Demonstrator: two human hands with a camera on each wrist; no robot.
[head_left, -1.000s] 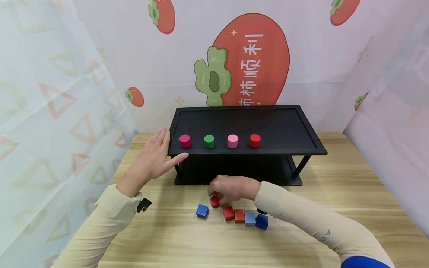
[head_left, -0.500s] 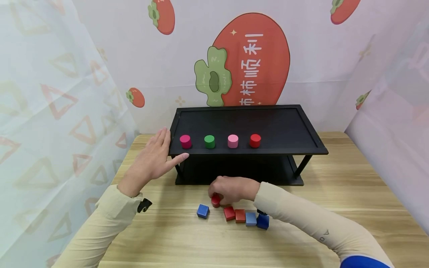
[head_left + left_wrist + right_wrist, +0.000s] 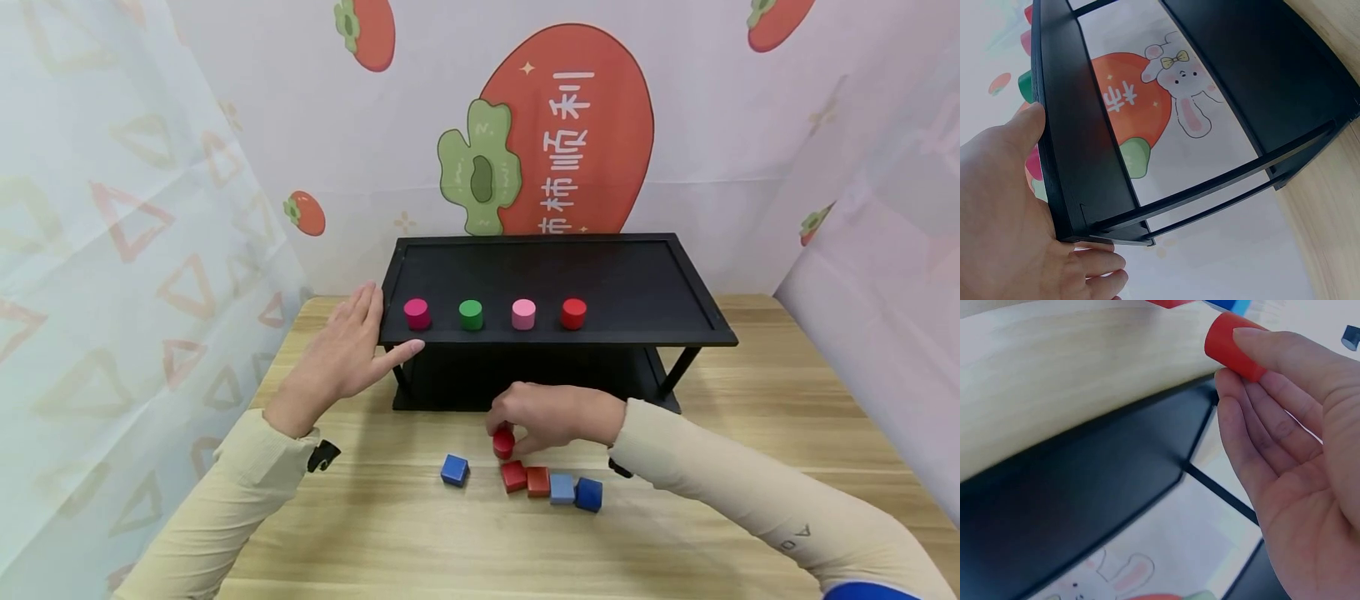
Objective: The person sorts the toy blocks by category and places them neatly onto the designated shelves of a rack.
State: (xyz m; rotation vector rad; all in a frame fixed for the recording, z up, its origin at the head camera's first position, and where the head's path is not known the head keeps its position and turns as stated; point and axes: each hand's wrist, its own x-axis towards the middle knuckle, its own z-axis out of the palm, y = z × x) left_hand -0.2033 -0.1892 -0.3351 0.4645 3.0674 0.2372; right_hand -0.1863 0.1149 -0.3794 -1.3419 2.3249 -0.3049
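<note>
My right hand [image 3: 546, 414] pinches a red cylinder block [image 3: 503, 445] between thumb and fingers, just in front of the black two-tier rack [image 3: 555, 271]. In the right wrist view the red cylinder [image 3: 1225, 345] is at the fingertips. My left hand [image 3: 337, 348] rests against the rack's left edge with fingers straight and thumb spread along the front. On the rack's top, a magenta cylinder [image 3: 417, 315], a green cylinder [image 3: 471, 316], a pink cylinder [image 3: 523, 315] and a bright red cylinder [image 3: 573, 315] stand in a row near the front.
On the wooden table [image 3: 420, 550], a blue cube [image 3: 454, 471] lies alone. To its right, a red cube [image 3: 513, 477], an orange-red cube [image 3: 538, 482], a light blue cube [image 3: 562, 489] and a dark blue cube [image 3: 588, 494] sit in a row. Printed cloth [image 3: 360, 150] hangs behind.
My right hand has shifted slightly right with the red cylinder, which now appears just behind the red cube. The left hand stays at the rack's edge.
</note>
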